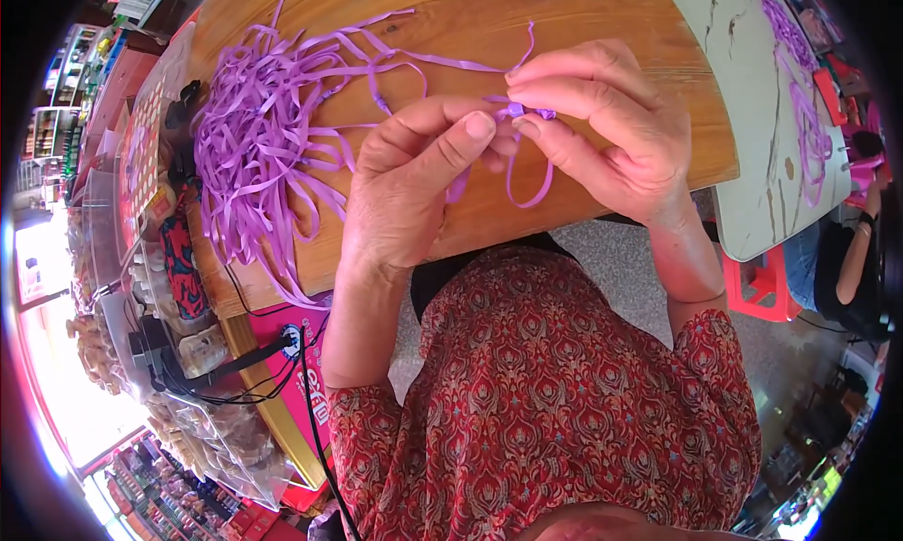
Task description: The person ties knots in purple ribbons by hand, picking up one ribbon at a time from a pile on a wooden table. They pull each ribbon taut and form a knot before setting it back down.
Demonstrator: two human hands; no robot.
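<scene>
Above the wooden table, a purple ribbon is pinched between both hands, its loop hanging below the fingers. My left hand grips it between thumb and forefinger. Facing it, my right hand pinches a small bunched or knotted part of the ribbon with thumb and fingertips. Fine detail of that knot is partly covered by the fingers. Left of my hands lies a big tangled heap of purple ribbons, with several strands trailing across the wood toward my fingers.
A marble-patterned white table adjoins on the right, with more purple ribbon on it. Beyond it sits another person near a red stool. At left are clear plastic bags, black cables and a pink box.
</scene>
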